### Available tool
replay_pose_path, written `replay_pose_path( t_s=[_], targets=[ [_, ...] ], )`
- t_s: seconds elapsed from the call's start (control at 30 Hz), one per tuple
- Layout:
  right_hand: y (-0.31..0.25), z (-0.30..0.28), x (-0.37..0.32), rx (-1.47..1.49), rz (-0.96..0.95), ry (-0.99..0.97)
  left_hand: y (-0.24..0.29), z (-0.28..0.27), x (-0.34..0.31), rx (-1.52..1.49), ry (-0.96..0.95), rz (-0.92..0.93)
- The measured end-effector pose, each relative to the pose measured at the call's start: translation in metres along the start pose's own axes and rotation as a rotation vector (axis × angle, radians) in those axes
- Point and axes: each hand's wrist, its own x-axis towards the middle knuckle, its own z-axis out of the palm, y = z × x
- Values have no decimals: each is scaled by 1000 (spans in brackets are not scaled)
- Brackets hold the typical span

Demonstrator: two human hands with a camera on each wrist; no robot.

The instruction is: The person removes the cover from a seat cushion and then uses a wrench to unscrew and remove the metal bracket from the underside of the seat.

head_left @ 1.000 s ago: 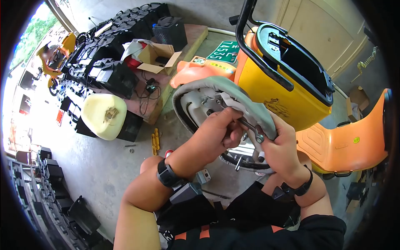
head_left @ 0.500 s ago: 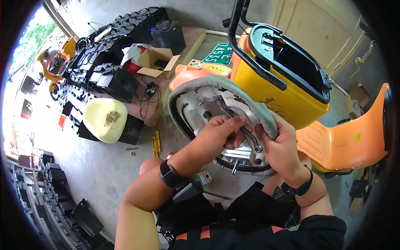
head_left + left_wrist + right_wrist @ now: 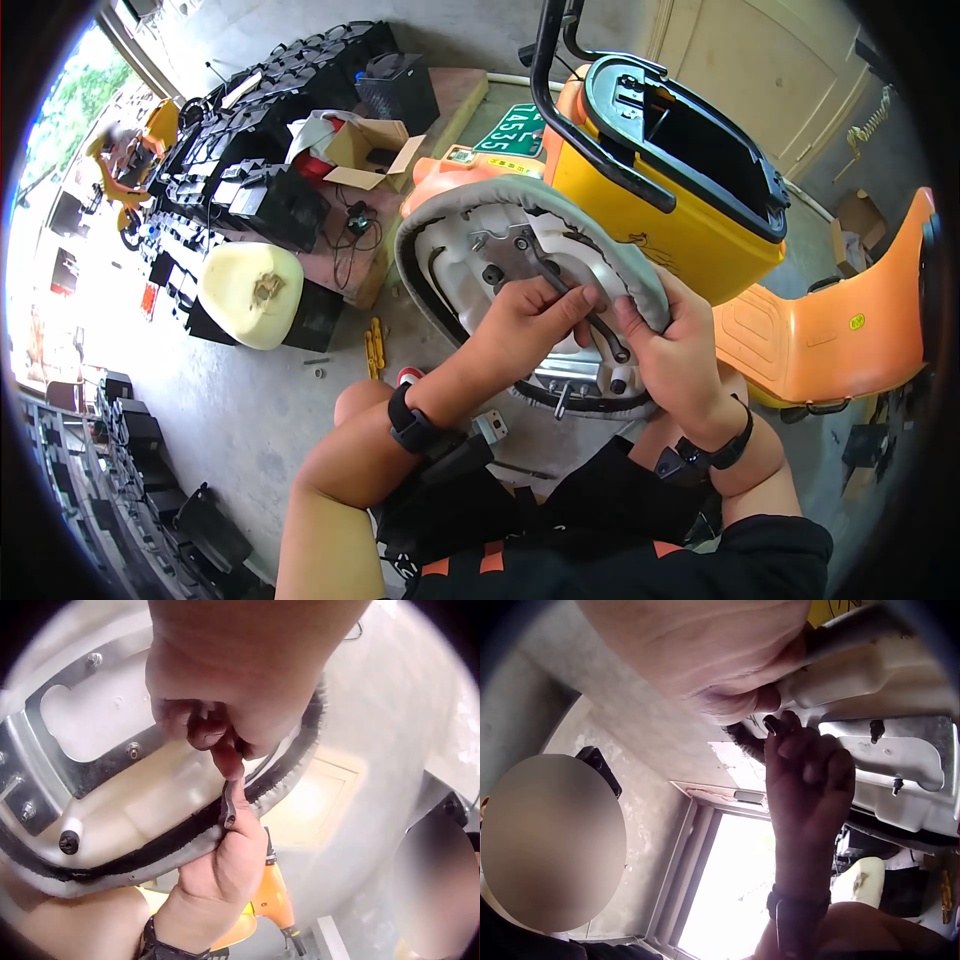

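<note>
Face-on to me in the head view is the underside of a scooter seat (image 3: 455,262), a pale shell with a grey cover wrapped round its rim. Metal brackets (image 3: 572,372) with studs are fixed to it. My right hand (image 3: 678,345) grips the seat's right rim, thumb on the inner side. Between thumb and fingers my left hand (image 3: 540,318) pinches a dark ring spanner (image 3: 604,332), which slants across the shell. The spanner's middle is hidden behind my fingers. In the left wrist view one spanner end (image 3: 229,817) points toward my right hand.
An orange and yellow scooter (image 3: 680,225) stands just beyond the seat. At the left, a yellow foam pad (image 3: 240,318) sits among black batteries (image 3: 280,208) near an open carton (image 3: 365,150). Yellow-handled pliers (image 3: 374,348) and small metal parts (image 3: 318,373) lie on the floor.
The seat has tipped so more of its underside faces me. More of the spanner shows, with its far end now over the metal plate. My right thumb has come into sight on the rim.
</note>
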Motion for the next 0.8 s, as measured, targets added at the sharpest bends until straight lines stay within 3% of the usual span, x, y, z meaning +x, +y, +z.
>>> replay_pose_path(
  t_s=[0.1, 0.17, 0.6, 0.67, 0.8],
  targets=[
    [-2, -2, 1, -7, 19, -20, -5, -2, 1, 89, 3, 39],
    [-3, -2, 1, 25, 86, -25, -6, -3, 1, 127, 29, -61],
    [0, 2, 3, 14, 58, -9, -12, -6, 4, 130, 37, -85],
    [3, 4, 4, 9, 9, 15, -14, -5, 3, 18, -59, 121],
    [4, 2, 7, -10, 84, 2, -7, -3, -3, -240, -74, 22]
  ],
)
